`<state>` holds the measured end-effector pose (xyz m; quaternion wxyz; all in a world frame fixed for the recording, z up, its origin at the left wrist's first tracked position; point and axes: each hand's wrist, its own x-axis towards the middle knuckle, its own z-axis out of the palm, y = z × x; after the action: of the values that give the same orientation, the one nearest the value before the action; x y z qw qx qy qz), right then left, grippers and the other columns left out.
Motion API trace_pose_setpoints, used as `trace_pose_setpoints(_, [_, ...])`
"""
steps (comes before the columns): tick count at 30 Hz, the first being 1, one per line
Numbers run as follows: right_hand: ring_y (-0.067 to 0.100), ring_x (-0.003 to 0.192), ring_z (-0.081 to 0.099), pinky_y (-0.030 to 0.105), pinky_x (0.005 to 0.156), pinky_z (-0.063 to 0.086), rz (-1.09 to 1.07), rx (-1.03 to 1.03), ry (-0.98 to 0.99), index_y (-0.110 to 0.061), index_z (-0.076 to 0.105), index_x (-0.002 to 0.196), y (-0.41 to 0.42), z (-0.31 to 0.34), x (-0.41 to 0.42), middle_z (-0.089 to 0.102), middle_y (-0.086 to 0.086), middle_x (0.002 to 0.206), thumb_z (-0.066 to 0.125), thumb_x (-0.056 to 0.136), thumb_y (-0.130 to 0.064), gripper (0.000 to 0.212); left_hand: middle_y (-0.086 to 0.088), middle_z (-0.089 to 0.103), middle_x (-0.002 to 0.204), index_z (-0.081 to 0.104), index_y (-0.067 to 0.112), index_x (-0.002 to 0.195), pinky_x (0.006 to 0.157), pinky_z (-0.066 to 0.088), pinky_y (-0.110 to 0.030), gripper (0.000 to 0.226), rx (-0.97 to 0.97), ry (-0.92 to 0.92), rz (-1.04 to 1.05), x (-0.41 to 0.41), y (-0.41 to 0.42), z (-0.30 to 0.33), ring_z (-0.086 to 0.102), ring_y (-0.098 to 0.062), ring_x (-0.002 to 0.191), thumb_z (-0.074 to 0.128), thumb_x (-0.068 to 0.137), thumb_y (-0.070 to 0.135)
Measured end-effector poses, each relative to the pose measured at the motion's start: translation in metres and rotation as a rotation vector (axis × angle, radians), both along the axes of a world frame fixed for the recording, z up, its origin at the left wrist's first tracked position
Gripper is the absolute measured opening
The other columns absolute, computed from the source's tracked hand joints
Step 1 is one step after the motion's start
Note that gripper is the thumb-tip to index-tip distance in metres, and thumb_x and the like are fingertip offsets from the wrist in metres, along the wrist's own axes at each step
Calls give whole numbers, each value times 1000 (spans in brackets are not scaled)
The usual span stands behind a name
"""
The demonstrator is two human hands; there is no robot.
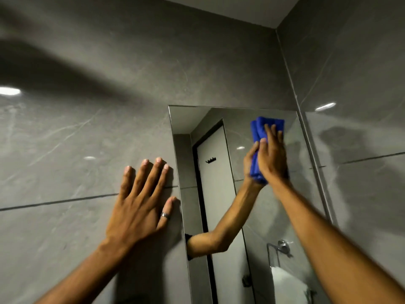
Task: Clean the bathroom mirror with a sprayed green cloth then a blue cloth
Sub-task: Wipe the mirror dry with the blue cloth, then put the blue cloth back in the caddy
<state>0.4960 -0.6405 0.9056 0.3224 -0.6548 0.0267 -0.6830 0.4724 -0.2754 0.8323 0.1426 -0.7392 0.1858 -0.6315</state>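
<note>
Right hand (272, 156) flat on blue cloth (258, 130) (mirror (221, 119))

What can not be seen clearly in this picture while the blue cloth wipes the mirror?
Head view:
- The mirror: its lower part is cut off by the bottom edge.
- The blue cloth: largely covered by the right hand; no green cloth shows.
- The right forearm is blurred by motion.
- Streaks or wetness on the glass cannot be judged.
- The left hand lies flat on the wall tile, hiding it there.
</note>
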Motion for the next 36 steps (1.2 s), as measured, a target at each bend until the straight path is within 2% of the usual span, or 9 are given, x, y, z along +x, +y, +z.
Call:
trace_pose_setpoints(5, [16, 155, 16, 37, 129, 11, 224, -214, -22, -22, 35, 154, 149, -61, -24, 28, 0, 165, 31, 102, -31, 53, -12, 18, 171, 24, 12, 161, 130, 0, -51, 76, -11, 158, -99, -19, 3, 4, 10, -33, 159, 23, 98, 55])
trace_pose_setpoints(8, [6, 152, 24, 28, 126, 17, 592, -141, -49, -18, 38, 152, 227, -78, -57, 31, -6, 162, 36, 106, -20, 47, -6, 5, 174, 12, 16, 164, 129, -15, -36, 73, -201, 455, -436, -44, 2, 4, -9, -18, 159, 21, 98, 47])
trace_pose_setpoints(10, [-2, 132, 52, 18, 112, 37, 1075, 176, -78, -7, 43, 149, 267, -81, -86, 49, 4, 150, 39, 106, -11, 43, -17, 15, 173, 17, 9, 163, 133, -2, -39, 73, -440, 687, -763, -72, 3, -1, 4, -21, 161, 31, 99, 40])
trace_pose_setpoints(13, [26, 104, 66, 35, 97, 52, 1708, 709, -95, 1, 55, 136, 309, -103, -140, 64, 21, 121, 39, 104, -26, 44, -13, 54, 152, 44, 20, 145, 117, 44, -44, 49, -853, 885, -1126, -122, 20, -32, 55, -23, 138, 57, 99, 29])
trace_pose_setpoints(17, [29, 81, 74, 35, 77, 60, 1941, 884, 117, -8, 80, 96, 359, -177, -198, 77, 14, 91, 39, 98, -46, 56, 0, 82, 111, 70, 23, 115, 66, 61, -21, 32, -1287, 1301, -1292, -190, 88, -111, 80, -12, 92, 79, 85, 26])
trace_pose_setpoints(23, [37, 101, 69, 50, 93, 55, 1756, 879, 569, -4, 66, 120, 425, -341, -257, 72, 21, 113, 67, 87, -33, 44, -12, 80, 116, 74, 7, 118, 88, 64, -36, 32, -1607, 1569, -1174, -279, 199, -281, 77, -28, 105, 73, 87, 9])
trace_pose_setpoints(30, [19, 84, 75, 29, 70, 61, 1258, 810, 1431, -7, 71, 106, 474, -588, -306, 80, 3, 92, 65, 87, 5, 24, -24, 75, 121, 70, -1, 121, 78, 64, -30, 45, -2206, 1648, -551, -385, 275, -523, 76, -21, 87, 78, 77, 2])
trace_pose_setpoints(33, [24, 85, 65, 35, 75, 54, 1108, 633, 1862, 3, 67, 114, 492, -697, -316, 69, 14, 98, 68, 89, 0, 26, -23, 76, 118, 68, -4, 124, 79, 63, -36, 41, -2403, 1662, -212, -424, 290, -628, 74, -26, 87, 73, 84, -6])
trace_pose_setpoints(36, [21, 71, 48, 31, 64, 36, 895, 305, 2052, -3, 66, 83, 512, -795, -324, 54, 15, 78, 74, 85, -7, 10, -16, 78, 102, 71, -2, 114, 70, 66, -32, 29, -2577, 1613, 31, -449, 298, -722, 77, -18, 74, 72, 86, -8])
